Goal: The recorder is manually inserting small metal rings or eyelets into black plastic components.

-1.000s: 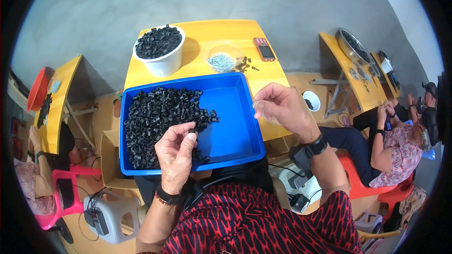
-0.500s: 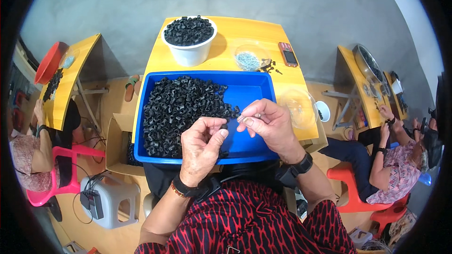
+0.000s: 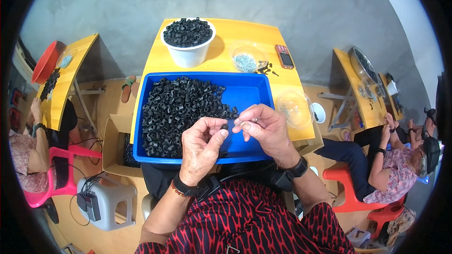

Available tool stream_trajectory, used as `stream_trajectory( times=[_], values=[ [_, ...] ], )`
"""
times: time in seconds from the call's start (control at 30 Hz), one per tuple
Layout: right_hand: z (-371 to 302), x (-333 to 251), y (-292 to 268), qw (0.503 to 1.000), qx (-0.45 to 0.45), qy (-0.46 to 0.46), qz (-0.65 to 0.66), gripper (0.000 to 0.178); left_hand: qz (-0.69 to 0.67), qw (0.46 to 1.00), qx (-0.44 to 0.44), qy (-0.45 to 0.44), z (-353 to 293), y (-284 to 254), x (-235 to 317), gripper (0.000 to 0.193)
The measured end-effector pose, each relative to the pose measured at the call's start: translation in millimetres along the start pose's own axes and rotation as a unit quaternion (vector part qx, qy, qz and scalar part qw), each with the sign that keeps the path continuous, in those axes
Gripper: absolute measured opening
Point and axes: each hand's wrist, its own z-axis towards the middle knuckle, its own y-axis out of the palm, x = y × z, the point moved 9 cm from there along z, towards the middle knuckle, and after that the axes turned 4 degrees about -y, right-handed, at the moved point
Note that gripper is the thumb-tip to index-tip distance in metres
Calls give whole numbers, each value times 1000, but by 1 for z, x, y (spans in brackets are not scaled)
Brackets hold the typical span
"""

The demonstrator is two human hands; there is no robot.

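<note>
Above the blue tray (image 3: 245, 153), my left hand (image 3: 200, 146) pinches a small black plastic part (image 3: 224, 126) between thumb and forefinger. My right hand (image 3: 266, 129), a short gap to its right, is closed on small silvery screws (image 3: 237, 122), partly hidden by the fingers. Many loose black plastic parts (image 3: 174, 108) are heaped in the tray's left and middle. Behind the tray stands a white bucket (image 3: 188, 56) piled with similar black parts. A clear bowl (image 3: 247, 61) of silvery screws sits farther right.
Small black pieces (image 3: 267, 69) and a red phone (image 3: 284, 56) lie on the yellow table (image 3: 226, 33). Another clear bowl (image 3: 293, 108) stands right of the tray. A cardboard box (image 3: 115, 146) and grey stool (image 3: 108, 202) are at left. Co-workers sit at tables (image 3: 77, 61) on both sides.
My right hand has moved slightly left, bringing the screws nearer the black part. My left hand keeps its pinch almost in place. The whole view has shifted slightly.
</note>
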Motion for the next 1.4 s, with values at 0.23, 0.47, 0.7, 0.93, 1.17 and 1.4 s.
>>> stream_trajectory(
  times=[0.23,0.47,0.7,0.93,1.17,1.4],
  values=[
    [-4,0,-1,999,-5,-10,36,12,9,1000,-15,2,0,3,0,18],
    [-2,3,1,1000,-1,-16,27,12,7,999,-35,0,-1,6,1,19],
    [-3,5,5,999,-9,-16,-37,14,16,999,-45,-3,-1,8,4,17],
    [-4,2,4,994,5,-43,-96,15,23,999,-46,-8,-1,6,0,16],
    [-4,0,4,991,10,-44,-125,15,-6,999,-42,-5,1,5,-2,16],
    [-5,3,1,994,20,-28,-104,13,-30,998,-54,-15,1,6,-4,16]
  ],
)
